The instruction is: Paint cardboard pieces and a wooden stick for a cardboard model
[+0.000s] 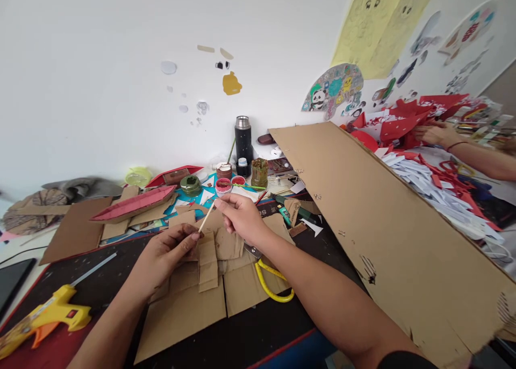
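Between my two hands runs a thin pale wooden stick point(207, 217), slanting up to the right. My left hand point(171, 253) pinches its lower end between thumb and fingers. At the upper end, the fingertips of my right hand point(242, 217) are closed on it. Below the hands lie pieces of cardboard point(189, 315), with a folded cardboard strip point(208, 264) on top. Yellow-handled scissors point(268, 288) rest on the cardboard under my right forearm, their blades partly hidden.
A yellow glue gun point(52, 315) lies at the left. Paint jars point(191, 185) and a black thermos point(243, 137) stand near the wall. A large cardboard sheet point(387, 224) leans on the right; beyond it, another person's hand point(437, 134) touches red paper.
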{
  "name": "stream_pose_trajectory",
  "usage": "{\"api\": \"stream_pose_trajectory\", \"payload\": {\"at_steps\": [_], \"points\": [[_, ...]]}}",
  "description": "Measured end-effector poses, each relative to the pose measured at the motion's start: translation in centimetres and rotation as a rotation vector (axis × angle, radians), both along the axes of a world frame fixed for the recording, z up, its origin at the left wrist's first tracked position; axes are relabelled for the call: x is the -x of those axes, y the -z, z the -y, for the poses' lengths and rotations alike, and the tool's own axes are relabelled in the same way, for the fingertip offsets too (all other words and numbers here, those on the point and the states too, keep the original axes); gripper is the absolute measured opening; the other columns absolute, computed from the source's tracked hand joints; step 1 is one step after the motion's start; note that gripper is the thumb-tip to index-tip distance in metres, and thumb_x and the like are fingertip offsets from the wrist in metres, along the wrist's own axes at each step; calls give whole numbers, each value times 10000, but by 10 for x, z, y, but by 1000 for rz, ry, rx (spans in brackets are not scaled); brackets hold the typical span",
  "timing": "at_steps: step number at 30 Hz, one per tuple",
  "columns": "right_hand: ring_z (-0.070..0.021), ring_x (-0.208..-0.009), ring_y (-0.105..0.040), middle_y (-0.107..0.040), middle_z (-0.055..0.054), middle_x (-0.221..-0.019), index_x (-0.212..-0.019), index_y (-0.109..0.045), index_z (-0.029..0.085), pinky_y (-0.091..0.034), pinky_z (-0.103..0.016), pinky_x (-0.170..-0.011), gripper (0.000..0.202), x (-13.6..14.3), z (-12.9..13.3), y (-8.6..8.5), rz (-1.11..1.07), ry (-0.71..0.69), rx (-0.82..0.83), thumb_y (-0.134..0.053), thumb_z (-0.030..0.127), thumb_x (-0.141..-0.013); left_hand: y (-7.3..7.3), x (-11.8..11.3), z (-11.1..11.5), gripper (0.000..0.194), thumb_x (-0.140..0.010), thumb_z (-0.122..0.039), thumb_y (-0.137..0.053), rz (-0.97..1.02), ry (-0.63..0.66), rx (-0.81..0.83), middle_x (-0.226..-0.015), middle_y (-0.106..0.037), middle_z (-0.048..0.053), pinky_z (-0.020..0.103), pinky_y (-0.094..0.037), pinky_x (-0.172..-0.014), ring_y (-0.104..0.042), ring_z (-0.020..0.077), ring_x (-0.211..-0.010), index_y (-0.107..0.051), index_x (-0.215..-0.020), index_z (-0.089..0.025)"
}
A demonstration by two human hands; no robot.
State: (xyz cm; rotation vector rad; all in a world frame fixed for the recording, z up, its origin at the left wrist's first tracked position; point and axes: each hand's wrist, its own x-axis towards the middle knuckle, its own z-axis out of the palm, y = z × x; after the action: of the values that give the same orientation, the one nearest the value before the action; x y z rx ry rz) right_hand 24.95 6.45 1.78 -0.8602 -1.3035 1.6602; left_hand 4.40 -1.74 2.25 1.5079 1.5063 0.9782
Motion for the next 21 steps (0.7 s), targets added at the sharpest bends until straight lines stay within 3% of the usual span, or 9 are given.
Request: {"api": "stream_pose_trajectory", "payload": {"at_steps": [6,11,21], "points": [[-90,-396,-454,-558,116,-532,-1024,-654,219,-364,-202,-417,303,3,3,2,-7,-98,12,-773,495,-986,-1,-1,0,506,-821,-726,-798,-55,-4,-44,-662,-558,-31,265,-437,-582,-482,157,-632,-691,-764,-234],[-85,-409,-454,-530,115,-549,-952,-656,212,-364,-211,-421,413,5,1,7,9,-58,5,-845,577,-922,-3,-2,1,502,-813,-717,-814,-23,10,-49,-674,-582,-22,278,-465,-596,-508,164,-643,-692,-739,-236],[-88,-415,-424,-521,112,-525,-965,-684,205,-307,-221,-435,339,1,3,0,-42,-35,44,-795,525,-963,-6,1,1,469,-881,-665,-790,85,-10,-77,-683,-650,13,302,-510,-647,-574,179,-662,-721,-714,-232]]}}
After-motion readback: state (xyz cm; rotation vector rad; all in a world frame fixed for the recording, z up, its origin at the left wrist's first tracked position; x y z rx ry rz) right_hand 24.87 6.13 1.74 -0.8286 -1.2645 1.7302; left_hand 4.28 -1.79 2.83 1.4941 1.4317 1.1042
